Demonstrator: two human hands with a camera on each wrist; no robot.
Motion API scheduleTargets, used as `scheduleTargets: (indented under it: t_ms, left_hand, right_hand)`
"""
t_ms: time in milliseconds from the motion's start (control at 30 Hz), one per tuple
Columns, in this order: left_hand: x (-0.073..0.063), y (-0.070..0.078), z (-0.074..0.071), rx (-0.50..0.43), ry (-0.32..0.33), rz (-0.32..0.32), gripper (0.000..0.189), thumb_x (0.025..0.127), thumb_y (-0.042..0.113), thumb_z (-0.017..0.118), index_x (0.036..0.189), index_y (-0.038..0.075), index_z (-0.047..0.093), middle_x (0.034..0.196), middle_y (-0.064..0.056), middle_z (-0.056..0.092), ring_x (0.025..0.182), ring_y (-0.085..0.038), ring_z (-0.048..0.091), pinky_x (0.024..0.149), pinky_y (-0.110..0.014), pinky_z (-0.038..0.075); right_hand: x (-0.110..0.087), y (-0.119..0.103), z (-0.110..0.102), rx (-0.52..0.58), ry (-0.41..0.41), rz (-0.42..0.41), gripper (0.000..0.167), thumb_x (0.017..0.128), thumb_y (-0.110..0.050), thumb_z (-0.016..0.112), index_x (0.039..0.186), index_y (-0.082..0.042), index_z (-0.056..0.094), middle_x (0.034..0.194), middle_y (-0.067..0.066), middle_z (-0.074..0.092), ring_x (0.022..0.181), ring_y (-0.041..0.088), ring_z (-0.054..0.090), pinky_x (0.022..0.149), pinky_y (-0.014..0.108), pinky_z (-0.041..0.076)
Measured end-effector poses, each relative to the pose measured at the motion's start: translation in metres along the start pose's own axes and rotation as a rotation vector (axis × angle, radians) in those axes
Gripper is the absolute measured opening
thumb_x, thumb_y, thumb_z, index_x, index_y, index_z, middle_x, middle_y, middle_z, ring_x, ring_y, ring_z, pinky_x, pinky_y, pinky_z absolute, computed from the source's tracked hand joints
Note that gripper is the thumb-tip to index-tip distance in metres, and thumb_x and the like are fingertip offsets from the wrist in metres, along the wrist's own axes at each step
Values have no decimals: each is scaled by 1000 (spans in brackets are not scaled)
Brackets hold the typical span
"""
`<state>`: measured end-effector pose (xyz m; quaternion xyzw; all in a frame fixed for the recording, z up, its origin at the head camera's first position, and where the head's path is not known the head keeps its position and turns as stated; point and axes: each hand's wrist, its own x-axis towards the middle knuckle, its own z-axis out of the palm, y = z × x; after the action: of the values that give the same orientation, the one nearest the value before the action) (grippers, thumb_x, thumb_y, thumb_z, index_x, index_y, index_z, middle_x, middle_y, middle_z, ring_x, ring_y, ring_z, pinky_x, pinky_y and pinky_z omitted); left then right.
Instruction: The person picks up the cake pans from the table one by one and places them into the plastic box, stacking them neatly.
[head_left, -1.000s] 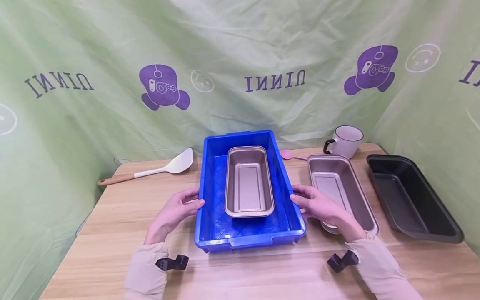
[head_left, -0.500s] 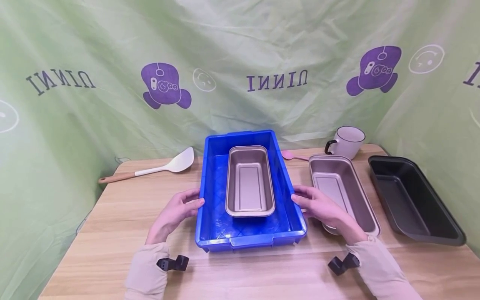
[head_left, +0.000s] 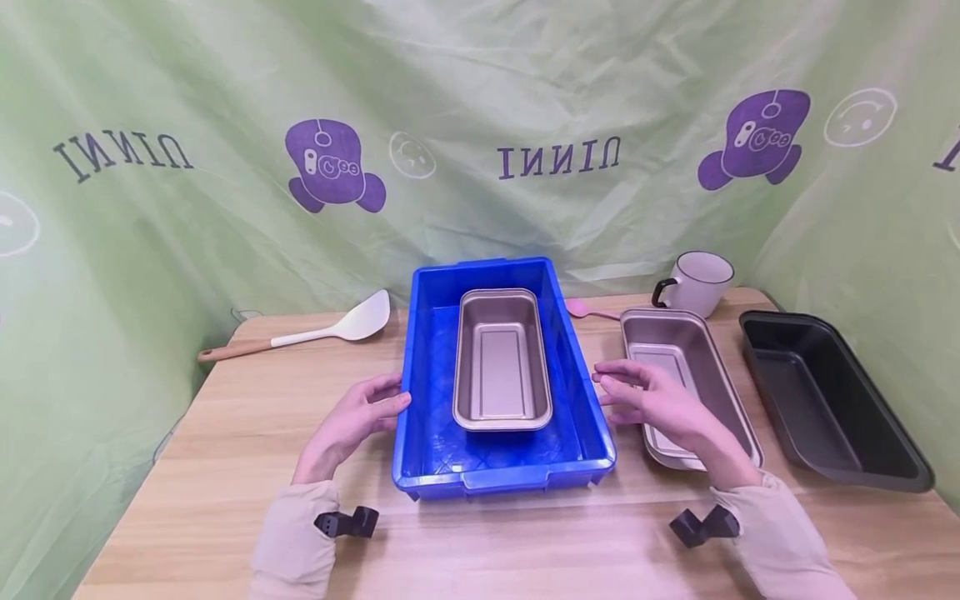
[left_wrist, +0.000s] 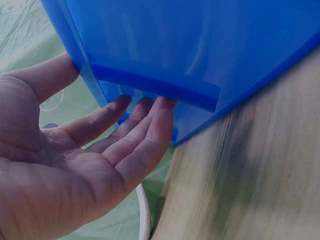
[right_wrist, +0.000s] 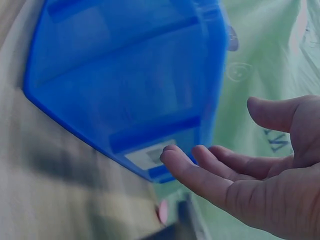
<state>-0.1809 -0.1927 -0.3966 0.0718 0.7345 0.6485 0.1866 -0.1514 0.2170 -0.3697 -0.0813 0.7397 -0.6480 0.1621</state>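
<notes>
A blue plastic bin (head_left: pixel 504 478) stands on the wooden table, with a bronze-coloured metal loaf pan (head_left: pixel 501 367) lying inside it. At the bin's left side my left hand (head_left: pixel 358 415) holds on, its thumb over the rim. In the left wrist view, the fingertips (left_wrist: pixel 164 117) sit under a ridge on the bin's outer wall. My right hand (head_left: pixel 660 407) is off the bin's right side, its fingers loosely spread and holding nothing. It partly covers a second bronze loaf pan (head_left: pixel 718 396). The right wrist view shows a gap between the thumb and the bin.
A black loaf pan (head_left: pixel 825 408) lies at the far right. Behind the second pan are a white mug (head_left: pixel 703 287) with a black handle and a pink spoon (head_left: pixel 577 308). A white turner (head_left: pixel 366 317) with a wooden handle lies back left. A green printed curtain (head_left: pixel 465 92) encloses the table.
My right hand has let go of the bin's right rim and drawn away to the right, its fingers opening. The left hand keeps its place on the bin.
</notes>
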Motion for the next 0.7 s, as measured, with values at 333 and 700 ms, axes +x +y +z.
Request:
scheduleTargets:
  t_ms: [333, 700]
  left_hand:
    - [0, 1, 1, 7, 8, 3, 64, 93, 11, 59, 143, -14, 27, 133, -33, 45, 95, -11, 60, 81, -28, 53]
    - [0, -1, 1, -6, 30, 0, 63, 92, 9, 58, 142, -15, 28, 132, -33, 45, 94, -12, 61, 83, -32, 53]
  right_hand:
    - [-26, -4, -28, -77, 83, -103, 52, 100, -11, 51, 137, 19, 30, 113, -11, 60, 95, 9, 65, 79, 32, 56]
    - [-69, 15, -73, -310, 160, -151, 38, 99, -5, 50, 135, 6, 43, 115, -22, 59, 96, 6, 65, 78, 21, 54]
